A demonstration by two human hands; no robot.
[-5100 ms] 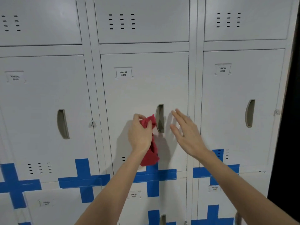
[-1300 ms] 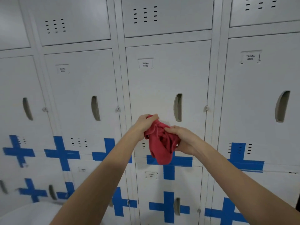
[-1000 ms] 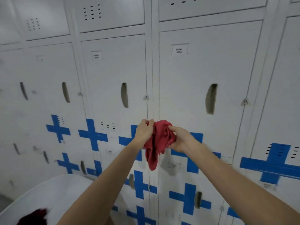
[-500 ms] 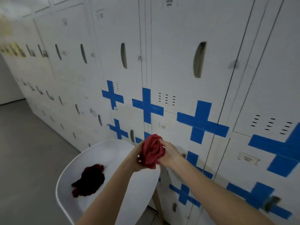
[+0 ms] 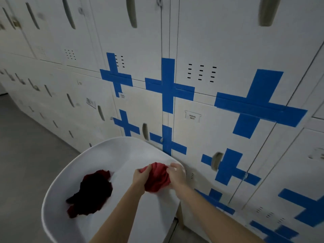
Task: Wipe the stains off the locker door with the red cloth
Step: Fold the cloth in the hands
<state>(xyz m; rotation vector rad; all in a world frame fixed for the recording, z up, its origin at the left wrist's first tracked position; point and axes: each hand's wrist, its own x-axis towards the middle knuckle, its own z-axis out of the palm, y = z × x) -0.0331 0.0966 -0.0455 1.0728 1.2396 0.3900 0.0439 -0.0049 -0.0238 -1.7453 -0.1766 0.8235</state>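
The red cloth (image 5: 157, 179) is bunched into a ball between both hands, low over the white chair seat (image 5: 126, 160). My left hand (image 5: 142, 177) grips its left side and my right hand (image 5: 176, 174) grips its right side. The white locker doors (image 5: 219, 41) with grey recessed handles fill the wall behind and above my hands. No stain can be made out on the doors from here.
A second, darker red cloth (image 5: 91, 192) lies crumpled in the chair's seat, left of my hands. Blue tape crosses (image 5: 167, 86) mark the lower lockers. A door label (image 5: 192, 116) reads YAKAL 0011. Grey floor (image 5: 26, 155) stretches to the left.
My view has swung down and left from the wiped door. Both hands brought the bunched red cloth down over the white chair.
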